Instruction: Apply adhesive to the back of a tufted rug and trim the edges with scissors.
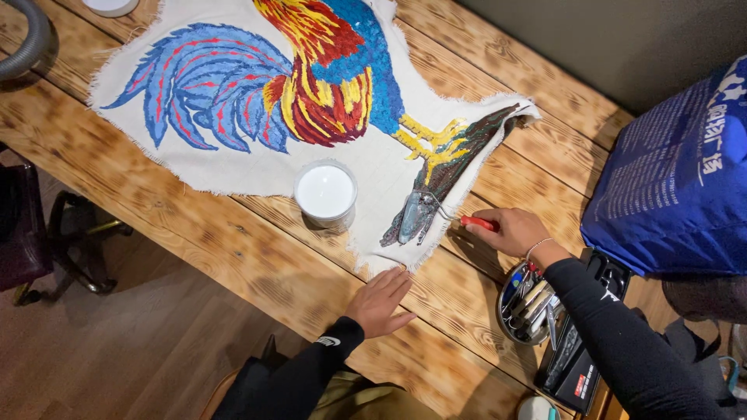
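Observation:
A cream canvas (257,167) with a rooster picture in blue, red and yellow lies on the wooden table (233,249). My right hand (513,232) holds a red-handled tool (476,222) whose tip meets the dark grey patch (416,218) at the canvas's lower edge. My left hand (380,301) rests flat on the table, fingertips touching the canvas's frayed corner. Both arms wear black sleeves.
A round white tub (325,194) stands on the canvas near the rooster's tail. A round tin (525,305) of small tools and a black case (574,358) sit at the table's right end. A blue bag (677,179) lies at right. A chair (47,233) stands left, below.

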